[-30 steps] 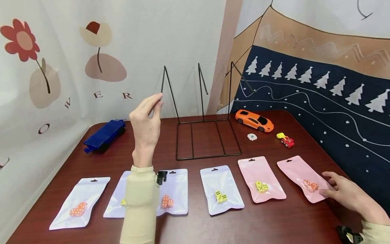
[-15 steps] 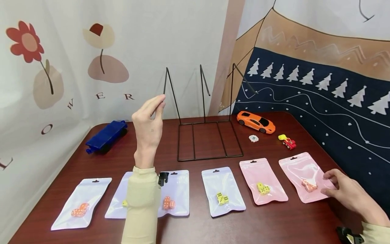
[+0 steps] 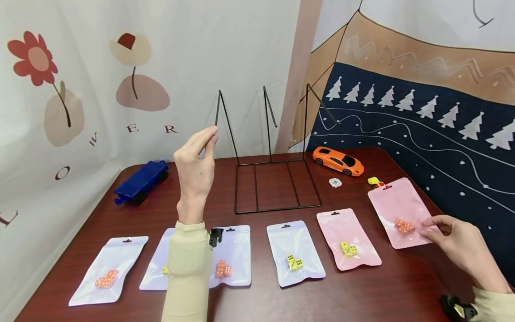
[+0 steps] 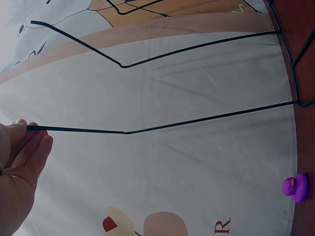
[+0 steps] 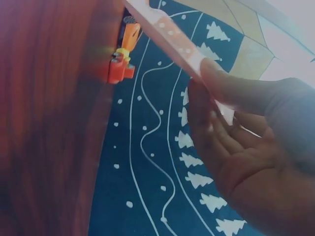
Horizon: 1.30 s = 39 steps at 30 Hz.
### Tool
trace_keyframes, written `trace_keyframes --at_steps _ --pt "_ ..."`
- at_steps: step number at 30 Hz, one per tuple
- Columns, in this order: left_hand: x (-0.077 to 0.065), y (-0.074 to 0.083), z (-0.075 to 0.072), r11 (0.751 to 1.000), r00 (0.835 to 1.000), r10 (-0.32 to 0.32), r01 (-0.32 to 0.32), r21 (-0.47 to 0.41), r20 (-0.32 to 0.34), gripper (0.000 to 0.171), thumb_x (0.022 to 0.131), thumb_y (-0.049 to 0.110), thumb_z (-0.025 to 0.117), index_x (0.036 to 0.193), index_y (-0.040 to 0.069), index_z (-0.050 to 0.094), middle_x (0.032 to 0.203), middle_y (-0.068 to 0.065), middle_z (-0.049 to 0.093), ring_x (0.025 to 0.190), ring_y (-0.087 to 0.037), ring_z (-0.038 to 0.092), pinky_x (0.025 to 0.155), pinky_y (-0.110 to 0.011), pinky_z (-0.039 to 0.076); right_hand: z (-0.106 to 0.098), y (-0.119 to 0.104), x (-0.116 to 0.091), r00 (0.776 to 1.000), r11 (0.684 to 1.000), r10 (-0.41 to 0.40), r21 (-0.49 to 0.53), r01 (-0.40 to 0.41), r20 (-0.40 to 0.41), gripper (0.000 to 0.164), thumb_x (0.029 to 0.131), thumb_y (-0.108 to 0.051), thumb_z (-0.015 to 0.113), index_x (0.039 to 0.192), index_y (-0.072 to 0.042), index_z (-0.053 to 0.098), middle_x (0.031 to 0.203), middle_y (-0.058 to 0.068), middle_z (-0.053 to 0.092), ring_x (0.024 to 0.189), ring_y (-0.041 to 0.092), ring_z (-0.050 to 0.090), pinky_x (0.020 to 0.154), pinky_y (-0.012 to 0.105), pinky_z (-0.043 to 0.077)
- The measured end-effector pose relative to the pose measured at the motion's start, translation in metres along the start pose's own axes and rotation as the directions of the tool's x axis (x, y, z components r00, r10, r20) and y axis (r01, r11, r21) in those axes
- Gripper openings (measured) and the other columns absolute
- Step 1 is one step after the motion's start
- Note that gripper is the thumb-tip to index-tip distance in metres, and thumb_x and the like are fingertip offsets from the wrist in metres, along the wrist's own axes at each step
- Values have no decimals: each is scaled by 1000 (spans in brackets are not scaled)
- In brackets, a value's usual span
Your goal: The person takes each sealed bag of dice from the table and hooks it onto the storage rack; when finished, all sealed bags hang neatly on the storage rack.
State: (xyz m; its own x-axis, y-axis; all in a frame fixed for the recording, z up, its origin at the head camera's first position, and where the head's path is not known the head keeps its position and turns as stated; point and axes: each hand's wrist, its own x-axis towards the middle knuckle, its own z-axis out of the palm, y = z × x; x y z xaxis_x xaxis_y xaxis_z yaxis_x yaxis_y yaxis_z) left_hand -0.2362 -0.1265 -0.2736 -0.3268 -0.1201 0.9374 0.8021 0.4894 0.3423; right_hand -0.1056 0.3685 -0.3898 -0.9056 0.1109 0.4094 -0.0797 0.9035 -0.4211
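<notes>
My left hand pinches the front tip of the left prong on a black wire rack. The rack stands at the back middle of the table, its three prongs bare. At the right, my right hand pinches the lower right edge of a pink zip pouch holding orange dice. That pouch is raised off the table and tilted; the right wrist view shows it edge-on between thumb and fingers. Beside it lies another pink pouch with yellow dice. A pale pouch with yellow dice lies further left.
More pale pouches lie left: one with orange dice, and others partly hidden by my left forearm. Behind stand a blue flatbed toy, an orange toy car, a white chip, a small red-yellow toy and a purple duck.
My right hand has lifted the pink pouch with orange dice off the table, and it now partly covers the small toy. The left hand stays at the prong.
</notes>
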Motion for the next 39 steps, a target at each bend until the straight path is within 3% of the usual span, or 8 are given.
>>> trace_keyframes --at_steps 7,12,14,20,24,28,39 --pt "0 0 -1 1000 1000 1 -1 3 2 17 86 -4 67 101 -3 73 100 -12 70 92 -25 67 81 -28 53 -1 -16 11 994 993 -28 113 40 -104 20 72 3 80 88 5 69 77 17 68 57 -12 47 45 8 40" --pt "-1 -1 -1 1000 1000 -2 2 14 8 17 85 -5 67 102 -3 73 100 -12 70 92 -25 67 81 -28 53 -3 -33 19 985 966 -58 239 97 -166 22 71 7 79 90 4 68 80 -23 62 65 -17 53 55 3 44" --pt "-1 -2 -2 1000 1000 -5 5 17 10 17 86 -4 66 102 -3 73 100 -12 70 93 -25 67 82 -29 53 -4 -41 22 981 950 -64 290 117 -185 23 70 10 78 91 3 68 80 -32 57 65 -14 55 57 3 45" --pt "0 -2 -1 1000 1000 4 -4 15 13 17 86 -3 66 102 -4 72 100 -12 70 93 -25 67 82 -29 53 -3 -59 31 973 904 -81 397 162 -214 29 68 17 77 92 5 68 83 -23 63 67 -8 57 63 3 46" --pt "0 -3 1 1000 1000 9 -9 8 28 17 86 -2 66 102 -3 73 100 -12 70 92 -25 67 82 -29 53 -4 -69 30 969 894 -95 409 184 -230 30 68 18 76 93 4 68 84 -18 65 67 -3 57 64 4 46" --pt "-2 -2 2 1000 999 -1 1 9 33 17 87 0 66 102 -2 73 100 -11 70 91 -24 67 82 -29 53 -4 -78 33 960 886 -115 410 215 -256 31 68 18 76 95 4 69 84 -13 66 66 0 56 62 5 46" --pt "0 -1 -2 1000 1000 -3 3 7 16 16 87 -1 67 101 -2 73 99 -11 70 91 -24 67 82 -28 53 2 -113 49 928 803 -200 490 340 -315 32 66 24 72 93 9 66 82 -3 66 60 5 51 54 10 42"
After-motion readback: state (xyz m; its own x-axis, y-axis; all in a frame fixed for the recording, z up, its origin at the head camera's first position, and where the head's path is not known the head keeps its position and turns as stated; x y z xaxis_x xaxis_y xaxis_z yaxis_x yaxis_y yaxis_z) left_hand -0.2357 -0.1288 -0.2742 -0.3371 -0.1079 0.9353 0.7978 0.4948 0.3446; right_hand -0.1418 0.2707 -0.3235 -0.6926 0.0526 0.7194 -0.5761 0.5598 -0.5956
